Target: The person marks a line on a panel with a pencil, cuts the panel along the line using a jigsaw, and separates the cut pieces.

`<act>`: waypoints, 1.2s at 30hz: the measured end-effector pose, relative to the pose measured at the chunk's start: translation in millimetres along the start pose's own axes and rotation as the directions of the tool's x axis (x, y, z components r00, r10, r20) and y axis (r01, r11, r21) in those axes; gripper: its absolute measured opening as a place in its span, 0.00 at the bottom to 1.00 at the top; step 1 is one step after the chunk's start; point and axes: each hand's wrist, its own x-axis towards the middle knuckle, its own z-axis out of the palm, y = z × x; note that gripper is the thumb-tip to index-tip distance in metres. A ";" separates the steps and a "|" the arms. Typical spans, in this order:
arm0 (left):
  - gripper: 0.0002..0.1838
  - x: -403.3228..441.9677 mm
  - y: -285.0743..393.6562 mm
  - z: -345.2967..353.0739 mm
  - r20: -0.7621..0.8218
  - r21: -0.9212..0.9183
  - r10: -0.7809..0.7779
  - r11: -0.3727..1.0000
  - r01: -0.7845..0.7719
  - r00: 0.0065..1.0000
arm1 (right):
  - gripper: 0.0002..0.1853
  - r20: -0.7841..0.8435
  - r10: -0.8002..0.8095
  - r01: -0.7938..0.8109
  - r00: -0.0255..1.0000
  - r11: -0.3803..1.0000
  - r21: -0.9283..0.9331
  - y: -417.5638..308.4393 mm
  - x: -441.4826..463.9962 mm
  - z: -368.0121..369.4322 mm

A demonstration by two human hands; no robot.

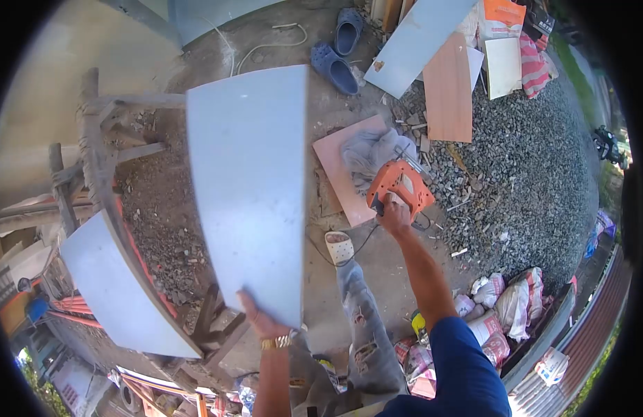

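My left hand [262, 318], with a gold watch band at the wrist, is at the near end of a long pale board [248, 187]. Its thumb lies on the board's face and the other fingers are hidden at the edge. My right hand [395, 214] is wrapped round the handle of an orange power saw [410, 186], held out to the right above the ground. Beyond the saw, a grey cloth [370, 154] lies on a pinkish board [333, 149]. A second pale board [123, 285] rests on the wooden frame at the left.
A wooden frame [99, 149] stands at the left. Blue clogs [335, 69] lie at the top. Boards, including a brown one [448, 94], lean at the upper right beside gravel [530, 181]. Sacks [513, 306] sit at the lower right. A cable loops near my foot.
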 end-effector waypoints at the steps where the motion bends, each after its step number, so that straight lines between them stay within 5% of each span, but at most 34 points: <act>1: 0.40 34.0 -31.2 21.8 0.029 0.013 -0.015 1.000 0.015 0.999 | 0.40 -0.010 -0.015 0.015 1.000 1.000 -0.014 2.0 14.9 10.1; 9: 0.38 268.1 -211.4 54.9 0.072 0.183 -0.191 0.967 0.175 0.979 | 0.50 -0.090 -0.082 0.081 0.993 0.997 -0.020 18.1 90.6 66.9; 12: 0.39 292.9 -250.7 56.1 0.018 0.206 -0.221 0.955 0.213 0.975 | 0.43 -0.173 -0.124 0.112 0.977 0.991 -0.076 27.0 102.4 83.3; 16: 0.40 325.4 -291.5 57.4 -0.073 0.268 -0.187 0.942 0.200 0.980 | 0.44 -0.010 -0.024 0.024 1.000 0.999 -0.031 30.2 109.1 95.3; 18: 0.39 359.0 -317.0 33.4 0.016 0.289 -0.275 0.922 0.259 0.961 | 0.45 -0.141 -0.083 0.068 0.986 0.991 -0.111 31.1 106.4 100.4; 20: 0.39 377.9 -329.5 13.3 -0.191 0.569 -0.303 0.741 0.357 0.934 | 0.47 -0.107 -0.065 0.054 0.992 0.993 -0.101 31.9 103.3 101.0; 22: 0.38 329.7 -291.3 37.1 -0.230 0.539 -0.241 0.775 0.330 0.943 | 0.53 0.082 0.005 -0.007 0.997 1.000 0.023 25.0 94.6 91.5; 23: 0.37 302.2 -259.9 44.2 -0.200 0.540 -0.331 0.748 0.386 0.922 | 0.55 -0.039 -0.124 0.120 0.992 0.988 -0.094 30.8 85.2 98.3; 24: 0.36 279.5 -236.8 53.9 -0.146 0.545 -0.424 0.720 0.430 0.894 | 0.55 0.044 -0.100 0.100 0.994 0.995 0.009 17.9 78.4 77.6; 26: 0.28 273.2 -237.1 4.5 0.152 0.551 -0.556 0.734 0.397 0.817 | 0.53 0.127 -0.123 0.111 0.984 0.989 0.094 11.6 47.9 43.8; 28: 0.20 203.3 -189.8 6.2 0.429 0.812 -0.208 0.516 -0.274 0.879 | 0.50 0.146 -0.227 0.193 0.963 0.957 0.215 26.1 24.2 40.6; 30: 0.15 127.1 -112.0 23.6 0.273 0.768 -0.318 0.640 -0.007 0.908 | 0.44 0.176 -0.304 0.276 0.936 0.947 0.165 51.1 3.2 49.3; 32: 0.11 82.8 -102.3 -13.6 0.178 0.614 -0.295 0.779 0.128 0.939 | 0.31 0.237 -0.220 0.131 0.946 0.932 0.339 -8.3 -50.0 -35.7; 36: 0.12 -30.7 4.3 -28.9 0.115 0.510 0.117 0.845 -0.160 0.986 | 0.20 0.306 -0.327 0.277 0.894 0.941 0.194 68.9 -56.4 -5.9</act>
